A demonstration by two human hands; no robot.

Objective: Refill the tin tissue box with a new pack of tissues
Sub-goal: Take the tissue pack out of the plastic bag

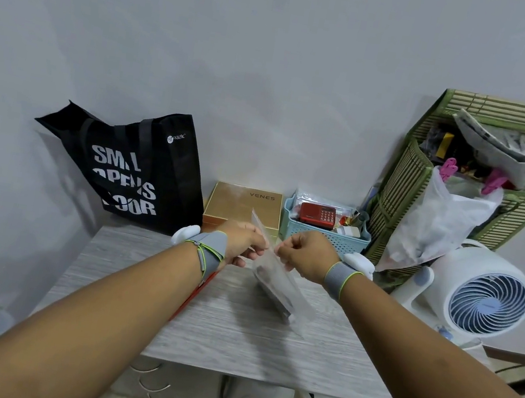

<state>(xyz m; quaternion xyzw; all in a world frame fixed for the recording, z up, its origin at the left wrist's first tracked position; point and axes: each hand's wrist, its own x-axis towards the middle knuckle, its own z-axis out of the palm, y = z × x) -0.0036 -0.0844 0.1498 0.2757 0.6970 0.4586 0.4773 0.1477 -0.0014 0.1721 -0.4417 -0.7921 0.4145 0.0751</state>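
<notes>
Left hand (pixel 240 238) and right hand (pixel 305 254) pinch clear pack (pixel 278 281) over grey table (pixel 231 332), pale wall (pixel 277 62) behind.

Left grip (pixel 241 242): left wristband (pixel 212 249) at its 8 o'clock, grey knit, lime-green edging. A lime cord (pixel 202 258) loops across it through a small grey toggle (pixel 198 244). White rounded left pod (pixel 185 234) at the band's 10 o'clock.
Right grip (pixel 306 253): right wristband (pixel 343 280) at 4 o'clock, grey with a lime edge. White right pod (pixel 360 264) at its 1 o'clock.
Forearms bare.

Bag (pixel 140 171) left, fan (pixel 487 302) right of table (pixel 230 339).
</notes>
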